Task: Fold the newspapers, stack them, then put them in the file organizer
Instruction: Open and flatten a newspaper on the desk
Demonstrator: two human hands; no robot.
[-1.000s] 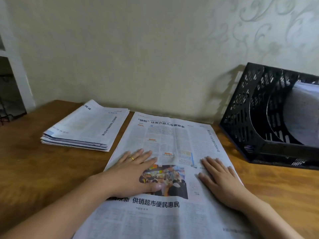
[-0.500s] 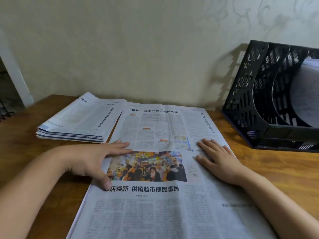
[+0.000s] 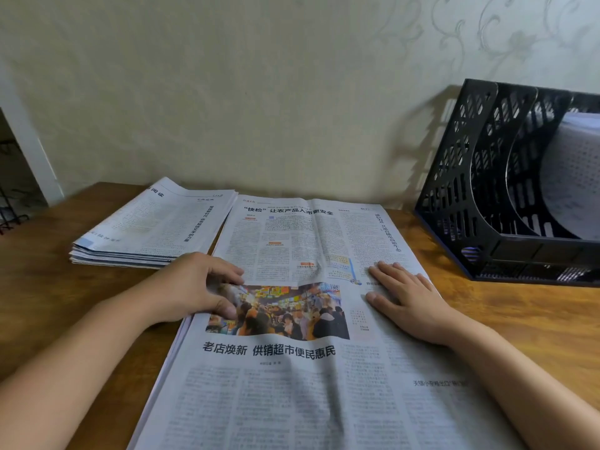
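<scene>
The open newspaper (image 3: 302,319) is kept spread at 6 o'clock. Its left edge is pinched by the left hand (image 3: 194,287), prob. for folding; it's pinned by the flat, uncurled right hand (image 3: 406,300) (anchor). Folded stack (image 3: 152,225) at 10, file organizer (image 3: 506,196) at 2.

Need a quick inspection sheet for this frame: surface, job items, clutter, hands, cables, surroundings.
Surface: wooden table, bare wood showing on both sides of the paper.
Job's things: open newspaper spread flat in the middle; folded stack at its far left corner; black file organizer on the right against the wall, with paper already in one slot.
Clutter: nothing seen.
Hands: left hand grips the open newspaper's left edge, fingers curled over it; right hand lies flat on the page near its right edge.
Cables: nothing seen.
Surroundings: patterned wallpaper behind; white door frame at far left.
</scene>
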